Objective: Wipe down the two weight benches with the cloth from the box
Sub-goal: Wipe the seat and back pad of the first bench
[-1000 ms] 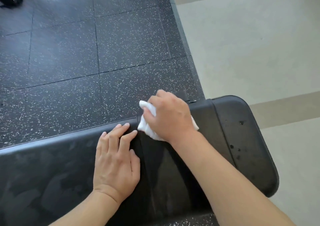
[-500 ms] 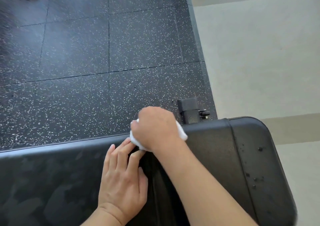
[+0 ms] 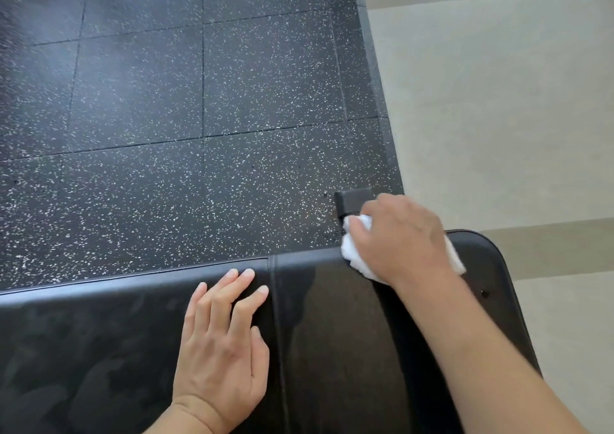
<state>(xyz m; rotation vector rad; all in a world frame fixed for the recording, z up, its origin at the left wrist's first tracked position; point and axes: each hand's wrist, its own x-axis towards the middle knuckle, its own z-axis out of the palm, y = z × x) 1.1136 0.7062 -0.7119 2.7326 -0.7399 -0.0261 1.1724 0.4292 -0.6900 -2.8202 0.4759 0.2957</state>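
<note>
Floor: black speckled rubber tiles (image 3: 199,108) beyond the bench, pale beige flooring with darker stripes (image 3: 498,101) to the right. Bench (image 3: 99,350): black padded vinyl with a cross seam, surface showing streaky sheen; a black frame foot (image 3: 349,201) sits on the tiles by its far edge. Cloth (image 3: 354,251), white and bunched, is gripped under the right hand (image 3: 398,237) on the bench's far edge, right of the seam; left hand (image 3: 222,344) rests flat, fingers extended, left of the seam.

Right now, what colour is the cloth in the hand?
White, seen in the head view: the cloth bunched under the right hand.
</note>
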